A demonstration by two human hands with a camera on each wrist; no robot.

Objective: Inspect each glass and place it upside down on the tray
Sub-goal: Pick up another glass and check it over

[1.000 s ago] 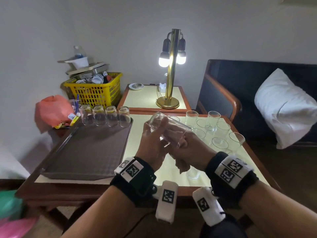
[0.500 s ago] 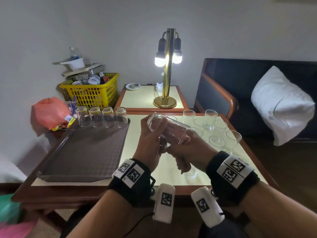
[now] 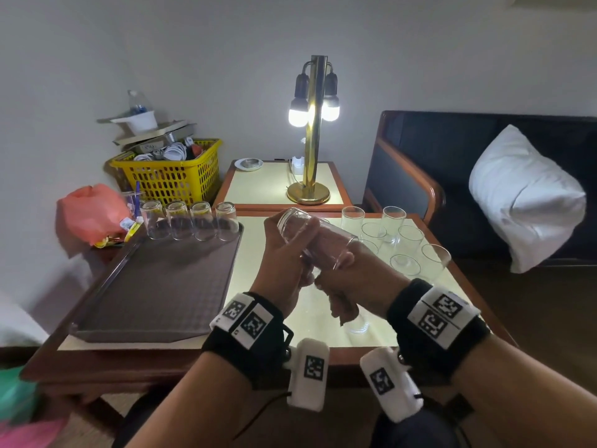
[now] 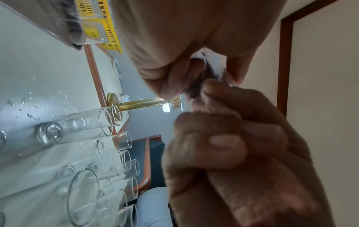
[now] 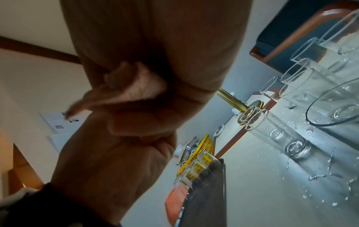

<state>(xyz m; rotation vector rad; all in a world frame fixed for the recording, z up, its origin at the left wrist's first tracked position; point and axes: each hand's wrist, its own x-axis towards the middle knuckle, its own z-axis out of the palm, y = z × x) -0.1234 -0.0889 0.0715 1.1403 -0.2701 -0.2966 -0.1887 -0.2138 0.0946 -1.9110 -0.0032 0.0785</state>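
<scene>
A clear glass [image 3: 316, 237] lies tilted on its side above the table, base to the upper left, rim to the right. My left hand [image 3: 284, 263] grips its base end, and my right hand [image 3: 361, 279] grips near the rim. The brown tray [image 3: 155, 295] sits on the left of the table, with several glasses [image 3: 200, 221] upside down along its far edge. Several upright glasses [image 3: 410, 240] stand at the table's right, and one more glass [image 3: 357, 324] stands under my hands. In the left wrist view the held glass [image 4: 213, 66] is mostly hidden between the two hands.
A lit brass lamp [image 3: 311, 156] stands on a side table behind. A yellow basket [image 3: 171, 176] and an orange bag [image 3: 93, 211] sit beyond the tray. A dark sofa with a white pillow [image 3: 523, 202] is to the right. Water droplets [image 5: 318, 176] spot the table.
Both hands keep hold of the tilted glass in nearly the same spot. The head view has shifted slightly.
</scene>
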